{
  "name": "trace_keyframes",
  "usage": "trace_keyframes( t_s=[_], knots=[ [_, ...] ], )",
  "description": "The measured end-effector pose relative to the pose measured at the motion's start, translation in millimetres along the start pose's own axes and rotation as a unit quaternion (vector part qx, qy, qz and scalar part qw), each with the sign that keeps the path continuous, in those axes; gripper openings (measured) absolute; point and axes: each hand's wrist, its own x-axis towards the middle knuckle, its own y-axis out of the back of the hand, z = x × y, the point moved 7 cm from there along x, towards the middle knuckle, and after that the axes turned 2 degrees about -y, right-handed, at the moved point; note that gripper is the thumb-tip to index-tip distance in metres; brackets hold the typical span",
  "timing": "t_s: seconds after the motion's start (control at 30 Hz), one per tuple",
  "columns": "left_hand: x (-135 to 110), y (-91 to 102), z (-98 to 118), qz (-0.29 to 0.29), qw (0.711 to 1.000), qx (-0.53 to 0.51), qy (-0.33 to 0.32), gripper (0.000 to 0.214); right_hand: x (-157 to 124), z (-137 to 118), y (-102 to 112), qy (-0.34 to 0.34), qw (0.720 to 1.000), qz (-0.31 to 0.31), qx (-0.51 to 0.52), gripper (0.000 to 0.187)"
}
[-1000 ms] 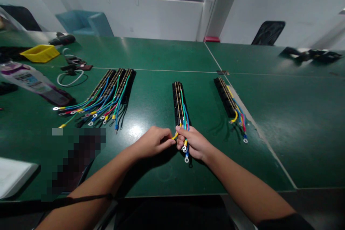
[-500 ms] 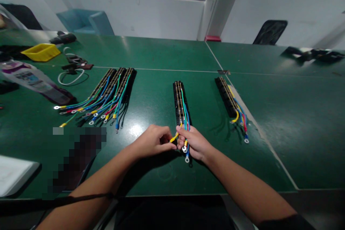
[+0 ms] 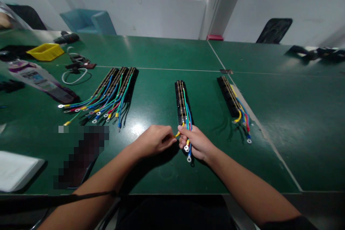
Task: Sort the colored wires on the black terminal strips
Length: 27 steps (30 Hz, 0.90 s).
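A long black terminal strip (image 3: 181, 99) lies on the green table (image 3: 151, 54) straight ahead, with green, blue, red and yellow wires running off its near end. My left hand (image 3: 154, 139) pinches the end of a yellow wire (image 3: 178, 134) between thumb and fingertips. My right hand (image 3: 197, 143) is closed round the bundle of coloured wires (image 3: 188, 150), whose ring terminals hang out below the fingers. The two hands almost touch just in front of the strip's near end.
Several wired terminal strips (image 3: 115, 88) lie side by side to the left, and one more strip (image 3: 231, 95) lies to the right. A yellow tray (image 3: 45, 51), cables (image 3: 74, 72) and a printed bag (image 3: 40, 81) sit at far left. A white sheet (image 3: 16, 170) lies near the front left edge.
The view has shifted slightly. My left hand has closed in on the yellow wire's end, nearer my right hand, so less of the wire shows. My right hand keeps its hold on the bundle.
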Motion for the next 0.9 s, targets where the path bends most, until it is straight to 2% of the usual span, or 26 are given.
trace_keyframes(
  t_s=[0.1, 0.37, 0.63, 0.9],
  knots=[
    [0.0, 0.9, 0.0, 0.008, 1.000, -0.004, 0.007, 0.019, -0.2, -0.3, 0.3, -0.002, 1.000, 0.000, 0.000, 0.037],
    [2.5, -1.7, 6.0, -0.053, 0.997, 0.044, 0.019, 0.023, 1.2, 0.9, 0.5, -0.006, 1.000, -0.009, -0.006, 0.036],
    [1.1, 0.6, 0.2, -0.018, 1.000, 0.024, -0.003, 0.022, 2.1, 1.5, 1.0, -0.008, 1.000, -0.014, -0.005, 0.035],
    [2.1, 6.3, 5.6, -0.007, 0.997, 0.069, -0.018, 0.026, 2.6, 1.7, 1.6, -0.008, 1.000, -0.016, -0.012, 0.034]
  ],
)
